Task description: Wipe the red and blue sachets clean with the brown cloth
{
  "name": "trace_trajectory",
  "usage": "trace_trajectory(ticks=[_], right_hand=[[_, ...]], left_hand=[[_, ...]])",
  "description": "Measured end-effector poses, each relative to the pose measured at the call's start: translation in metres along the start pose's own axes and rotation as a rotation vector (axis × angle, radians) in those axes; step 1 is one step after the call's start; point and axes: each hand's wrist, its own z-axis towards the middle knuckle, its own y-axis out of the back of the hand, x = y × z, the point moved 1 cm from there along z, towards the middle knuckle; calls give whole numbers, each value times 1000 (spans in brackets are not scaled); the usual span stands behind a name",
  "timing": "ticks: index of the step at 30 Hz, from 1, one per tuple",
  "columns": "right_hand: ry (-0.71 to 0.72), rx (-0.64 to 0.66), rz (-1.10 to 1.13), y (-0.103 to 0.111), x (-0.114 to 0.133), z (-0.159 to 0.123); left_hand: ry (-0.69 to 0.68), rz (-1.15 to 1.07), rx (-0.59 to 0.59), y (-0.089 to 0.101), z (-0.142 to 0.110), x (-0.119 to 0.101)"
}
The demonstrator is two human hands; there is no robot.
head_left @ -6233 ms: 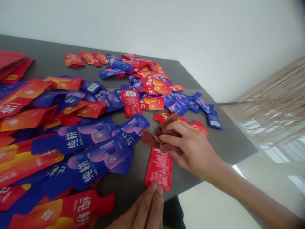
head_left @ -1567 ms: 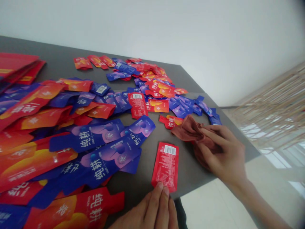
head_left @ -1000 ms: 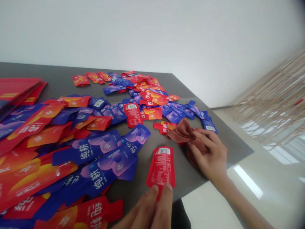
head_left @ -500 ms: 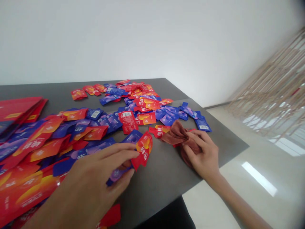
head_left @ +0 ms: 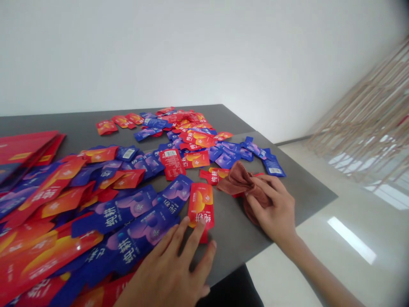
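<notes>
Indoor room, home-like or small office, can't tell which. Plain white wall [head_left: 159,51], glossy pale tile floor [head_left: 348,273] with bright reflections, hanging beige string curtain [head_left: 367,115] off to the side, dark grey table [head_left: 306,196] with loose printed sachets [head_left: 128,204] spread over it. Looks like ordinary furnished interior.
</notes>
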Motion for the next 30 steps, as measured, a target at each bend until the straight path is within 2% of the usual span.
trace_trajectory(ticks=[4,7,13,18,23,30], right_hand=[[-5,4,-1,0,0,0],[2,7,-9,0,0,-1],[-5,0,-20,0,0,-1],[4,1,-22,0,0,0],[13,8,-24,0,0,0],[22,4,-19,0,0,-1]], left_hand=[[-14,70,8,-15,-3,-5],[-39,114,-1,-20,-6,-6],[14,160,-37,-20,-5,-10],[-54,176,-134,-14,0,-8],[-73,126,-227,-9,1,-7],[-116,-17,-308,-18,-13,-17]])
